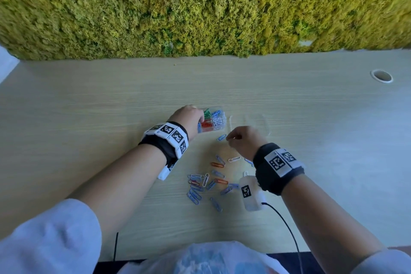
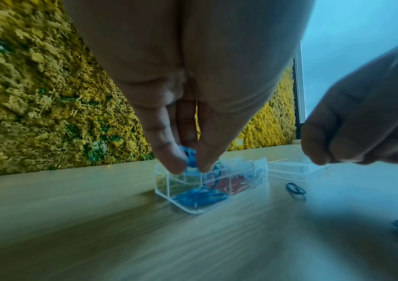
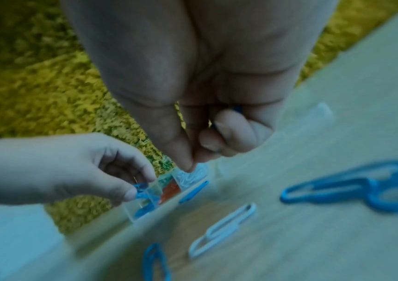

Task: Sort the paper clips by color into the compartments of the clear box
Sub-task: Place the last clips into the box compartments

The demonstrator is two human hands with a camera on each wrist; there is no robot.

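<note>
Pinching, left hand: my left hand (image 2: 188, 114) holds a blue paper clip (image 2: 189, 158) between thumb and fingertips, just above the rim of the clear box (image 2: 260, 167), a little below the middle of the left wrist view.
Right hand: my right hand (image 3: 200, 117) is curled, thumb pressed to forefinger; a speck of blue shows deep between the folded fingers, but I cannot tell for sure whether I hold a clip there.
Clear box: sits at the centre of the head view, on the desk (image 1: 89, 100), with green, red, blue and white clips already lying in separate compartments. More blue clips fill the nearest compartment in the left wrist view.
Lid: a clear lid (image 1: 255, 122), I judge, lies just right of the box, beyond my right knuckles.
Loose clips: a scatter of clips (image 1: 209, 182), mostly blue with some white and orange-red, lies below centre of the head view, between my wrists. One blue clip (image 1: 221, 137) lies apart, just left of my right fingertips.
Handling: I expect each clip to be very light, springy wire with a smooth coating, slippery against the desk and hard to lift flat. Tangling in the heap looks likely.
Where to hold: best taken across the two long sides near the middle, or tipped up at a rounded end first.
Backdrop: a moss wall (image 1: 200, 6) fills the upper half of the head view.
</note>
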